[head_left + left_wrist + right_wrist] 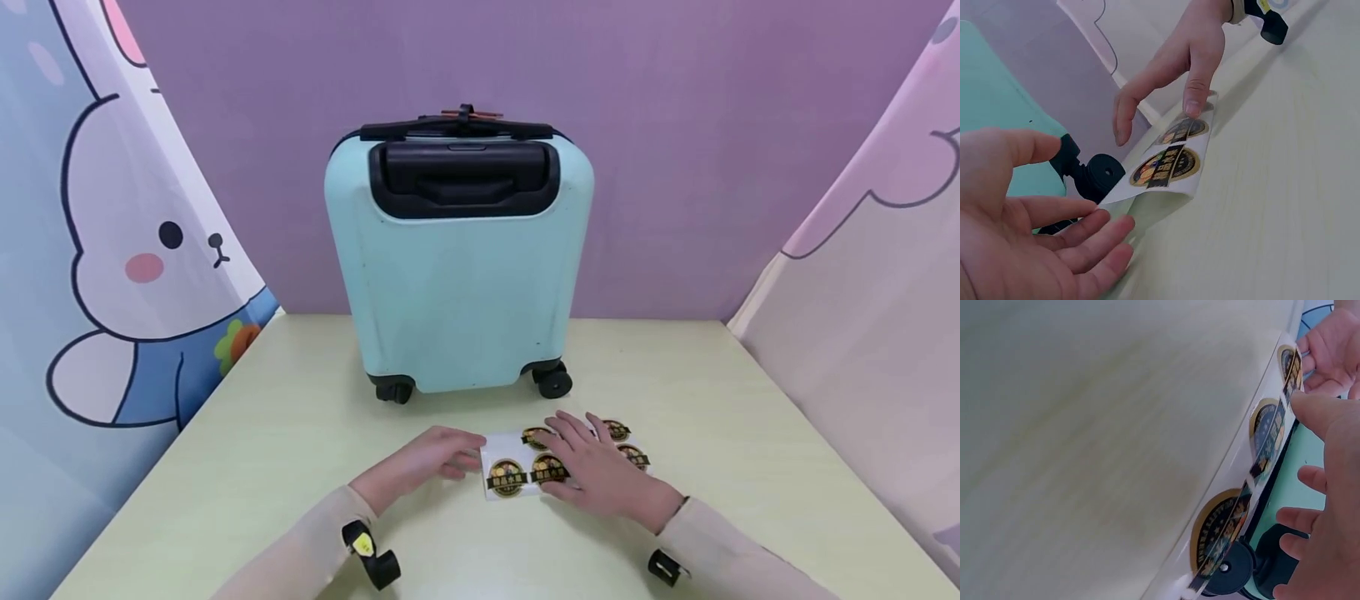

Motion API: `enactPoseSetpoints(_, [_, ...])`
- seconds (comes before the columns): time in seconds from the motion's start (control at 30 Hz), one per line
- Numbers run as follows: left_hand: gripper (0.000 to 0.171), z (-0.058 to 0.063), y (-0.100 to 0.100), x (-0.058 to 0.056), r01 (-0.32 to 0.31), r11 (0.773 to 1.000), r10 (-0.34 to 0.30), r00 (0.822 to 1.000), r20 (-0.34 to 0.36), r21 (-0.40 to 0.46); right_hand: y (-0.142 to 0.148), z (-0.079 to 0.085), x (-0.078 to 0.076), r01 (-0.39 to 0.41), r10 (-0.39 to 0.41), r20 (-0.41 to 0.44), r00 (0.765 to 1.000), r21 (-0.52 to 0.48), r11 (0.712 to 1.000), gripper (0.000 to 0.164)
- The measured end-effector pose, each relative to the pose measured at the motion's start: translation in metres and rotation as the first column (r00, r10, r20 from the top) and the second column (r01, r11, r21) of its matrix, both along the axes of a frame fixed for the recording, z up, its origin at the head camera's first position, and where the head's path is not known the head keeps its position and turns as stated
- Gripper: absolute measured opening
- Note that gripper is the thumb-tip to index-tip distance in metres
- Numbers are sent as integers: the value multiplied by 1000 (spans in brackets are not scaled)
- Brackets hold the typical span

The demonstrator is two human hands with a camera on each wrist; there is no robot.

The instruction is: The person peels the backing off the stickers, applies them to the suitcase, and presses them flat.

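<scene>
A white sheet of stickers (497, 447) lies on the table, bearing several round black-and-gold labels with dark banners across them. One label (507, 478) sits by its left end, where a bare white patch shows above. My left hand (427, 462) is at that end, fingers loosely extended; in the left wrist view a fingertip meets the sheet's corner, and the near edge (1175, 191) curves up slightly. My right hand (600, 477) spreads over the sheet's right half and covers part of it. Its thumb (1319, 412) rests against the sheet in the right wrist view.
A mint-green suitcase (461, 292) stands upright behind the sheet, its black handle recess (465, 179) facing me and a black wheel (555, 383) close to the sheet. Purple cloth (660, 167) hangs at the back, with a cartoon-printed curtain (142, 217) on the left.
</scene>
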State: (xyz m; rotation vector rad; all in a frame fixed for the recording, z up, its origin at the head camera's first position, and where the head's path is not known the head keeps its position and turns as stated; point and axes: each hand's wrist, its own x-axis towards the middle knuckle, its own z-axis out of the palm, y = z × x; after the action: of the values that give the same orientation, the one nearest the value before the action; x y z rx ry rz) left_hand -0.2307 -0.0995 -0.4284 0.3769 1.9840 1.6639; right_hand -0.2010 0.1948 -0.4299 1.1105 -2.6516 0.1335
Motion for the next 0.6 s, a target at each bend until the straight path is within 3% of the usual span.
enactPoseSetpoints(0.13, [52, 1, 4, -1, -41, 996, 40, 999, 11, 79, -2, 2, 1, -6, 6, -15, 1000, -25, 1000, 63])
enactPoseSetpoints(0.37, [47, 6, 12, 0, -111, 983, 113, 993, -12, 144, -6, 6, 3, -19, 15, -74, 997, -60, 998, 61])
enactPoseSetpoints(0.6, [41, 10, 19, 4, -205, 959, 218, 975, -47, 195, -11, 12, 5, -32, 18, -115, 993, -126, 991, 57])
